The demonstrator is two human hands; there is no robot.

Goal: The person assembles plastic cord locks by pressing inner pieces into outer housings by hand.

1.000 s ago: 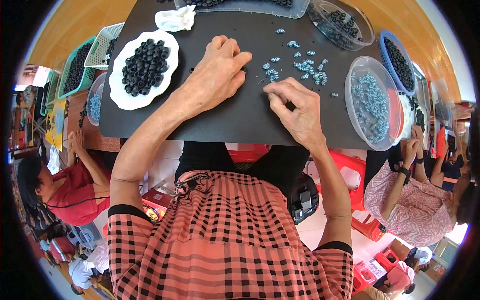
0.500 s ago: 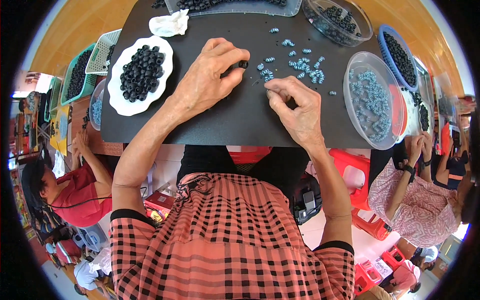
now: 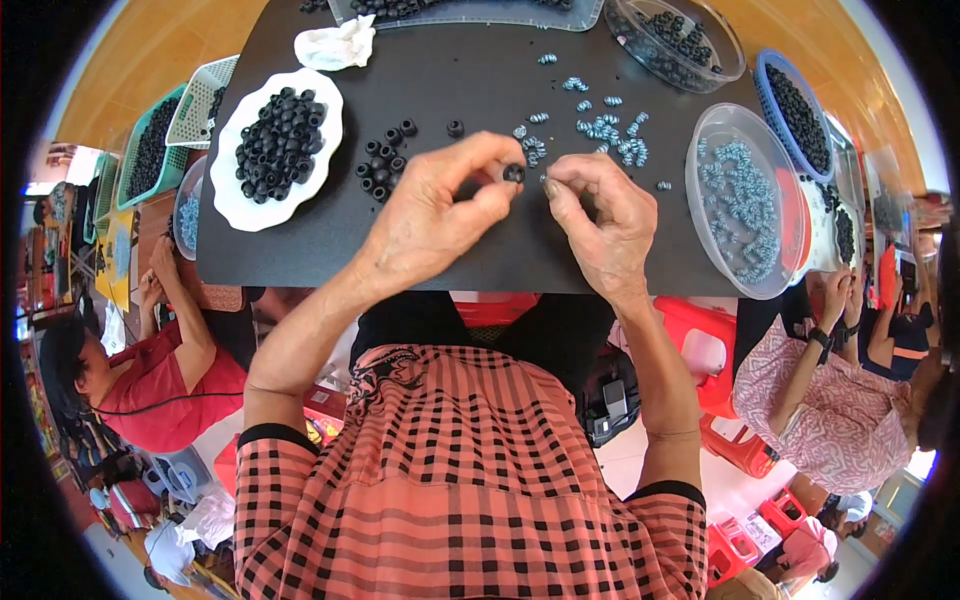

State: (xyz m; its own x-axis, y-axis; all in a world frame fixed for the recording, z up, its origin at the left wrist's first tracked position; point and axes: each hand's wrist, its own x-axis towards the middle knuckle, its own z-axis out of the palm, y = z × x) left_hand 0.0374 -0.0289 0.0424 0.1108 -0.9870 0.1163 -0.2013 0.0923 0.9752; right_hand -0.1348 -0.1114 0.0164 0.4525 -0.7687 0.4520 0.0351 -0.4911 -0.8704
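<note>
Between the thumb and forefinger of my left hand (image 3: 440, 205) is a black barrel-shaped plastic piece (image 3: 513, 172), its round opening showing. My right hand (image 3: 603, 215) is closed in a pinch close by, with a tiny blue-silver piece (image 3: 543, 178) just showing at its fingertips; most of it is hidden. The two hands almost meet above the dark table. Small blue-silver ringed pieces (image 3: 604, 130) lie scattered beyond my right hand. A group of black pieces (image 3: 380, 165) sits beside my left hand, and one single black piece (image 3: 455, 128) lies beyond it.
A white scalloped plate (image 3: 226, 200) of black pieces stands left, near a crumpled white cloth (image 3: 335, 45). At right are a clear tub (image 3: 704, 225) of ringed pieces and a round clear container (image 3: 735, 70). People sit working on both sides.
My left hand has come nearer and slightly right with the black piece, uncovering the black pieces behind it. My right hand has shifted slightly right, away from the scattered ringed pieces.
</note>
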